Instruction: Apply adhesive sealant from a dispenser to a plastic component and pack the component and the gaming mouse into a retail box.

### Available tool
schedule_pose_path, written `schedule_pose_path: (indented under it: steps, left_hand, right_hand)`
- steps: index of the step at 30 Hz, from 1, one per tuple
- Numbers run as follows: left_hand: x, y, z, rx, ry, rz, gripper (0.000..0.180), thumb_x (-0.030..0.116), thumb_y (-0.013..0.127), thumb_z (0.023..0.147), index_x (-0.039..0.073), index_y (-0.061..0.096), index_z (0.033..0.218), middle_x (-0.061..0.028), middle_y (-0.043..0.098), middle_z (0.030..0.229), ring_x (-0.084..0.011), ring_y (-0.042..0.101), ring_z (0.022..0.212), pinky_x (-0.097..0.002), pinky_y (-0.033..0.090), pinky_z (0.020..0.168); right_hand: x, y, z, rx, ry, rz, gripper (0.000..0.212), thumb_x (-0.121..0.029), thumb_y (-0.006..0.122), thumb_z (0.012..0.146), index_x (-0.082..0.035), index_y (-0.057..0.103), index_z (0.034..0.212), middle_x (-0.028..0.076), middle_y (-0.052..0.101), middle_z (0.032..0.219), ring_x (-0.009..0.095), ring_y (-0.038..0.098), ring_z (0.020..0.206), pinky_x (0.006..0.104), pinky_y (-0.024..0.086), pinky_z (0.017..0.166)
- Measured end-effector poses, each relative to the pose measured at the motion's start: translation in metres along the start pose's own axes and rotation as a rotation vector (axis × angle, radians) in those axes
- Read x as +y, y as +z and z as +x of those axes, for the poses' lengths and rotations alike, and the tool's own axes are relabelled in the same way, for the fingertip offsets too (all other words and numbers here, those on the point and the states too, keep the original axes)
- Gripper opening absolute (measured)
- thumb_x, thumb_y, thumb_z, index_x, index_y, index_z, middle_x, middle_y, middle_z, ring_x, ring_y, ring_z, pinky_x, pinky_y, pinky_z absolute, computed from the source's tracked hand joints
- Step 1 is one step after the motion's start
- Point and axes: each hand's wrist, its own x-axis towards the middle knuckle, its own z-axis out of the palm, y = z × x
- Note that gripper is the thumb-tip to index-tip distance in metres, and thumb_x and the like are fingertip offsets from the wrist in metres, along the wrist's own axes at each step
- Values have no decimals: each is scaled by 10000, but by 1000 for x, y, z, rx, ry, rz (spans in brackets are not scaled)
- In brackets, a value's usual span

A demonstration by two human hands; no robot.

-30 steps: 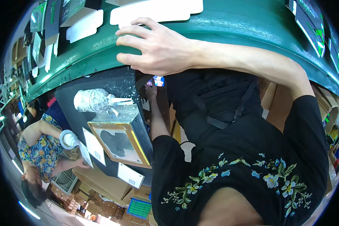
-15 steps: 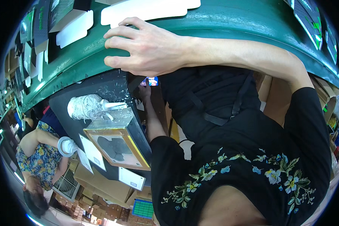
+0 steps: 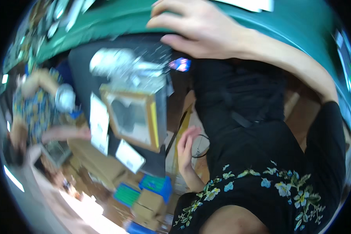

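Observation:
My right hand (image 3: 199, 29) hangs over the front edge of the green table (image 3: 296, 23), its bent fingers apart and nothing visible in them. Lower down, beside my black trousers, my left hand (image 3: 188, 146) is raised with its fingers stretched out, slightly blurred, and holds nothing I can see. A phone with a lit screen (image 3: 180, 64) sits in the dark space below my right hand, apart from both hands; what it rests on is hidden. A thin dark cable loop (image 3: 202, 145) lies right beside my left hand.
On a black side table (image 3: 82, 74) stand a whitish wrapped bottle (image 3: 111, 62) and a box with a brown-taped frame (image 3: 105, 99). White cards (image 3: 130, 156) lie at its edge. Another person in a floral top (image 3: 37, 105) is at far left. Cardboard boxes (image 3: 148, 206) stand below.
My left hand has let go of the phone and drawn back toward my body. The whole view has shifted, so table and side table appear displaced; my right hand remains at the table edge.

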Motion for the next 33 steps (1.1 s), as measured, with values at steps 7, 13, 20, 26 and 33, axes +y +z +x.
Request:
schedule_pose_path:
  steps: [7, 13, 20, 26, 33]
  left_hand:
    - [10, -74, -91, 559, 437, -1226, 589, 330, 548, 1005, -46, 376, 1425, -237, 534, 1365, -285, 598, 1191, -410, 489, 1035]
    - [-28, -153, -84, 753, 399, -1325, 525, 284, 579, 992, -56, 409, 1354, -272, 529, 1353, -335, 612, 1169, -422, 539, 1000]
    - [-28, -179, -57, 713, 488, -1362, 331, 181, 571, 996, -58, 505, 1215, -270, 601, 1251, -358, 635, 1130, -403, 600, 908]
    - [6, -101, -75, 1427, 654, -412, 312, 172, 569, 964, -57, 530, 1173, -203, 668, 1099, -314, 697, 945, -375, 598, 781]
    - [82, -57, -131, 1216, 688, -19, 296, 205, 542, 1002, -8, 501, 1204, -161, 629, 1097, -219, 662, 912, -324, 585, 644]
  right_hand:
    - [-87, 46, 119, -566, 241, 360, 554, -439, 537, 952, 68, 555, 1175, 290, 573, 1079, 428, 597, 982, 468, 485, 872]
    - [-110, 133, 154, -733, 144, -53, 641, -532, 592, 894, 53, 636, 1153, 297, 611, 1134, 390, 619, 1051, 436, 520, 853]
    - [-76, 134, 159, -968, 316, -148, 370, -183, 715, 813, -102, 673, 1172, 101, 694, 1100, 266, 689, 989, 400, 521, 876]
    - [27, 81, 176, -851, 454, 301, 392, -219, 761, 813, -56, 689, 1161, 110, 714, 1082, 229, 694, 965, 341, 530, 847]
    - [30, 46, 206, -541, 318, 987, 405, -290, 762, 826, -15, 694, 1115, 119, 704, 1084, 189, 677, 937, 298, 527, 759]
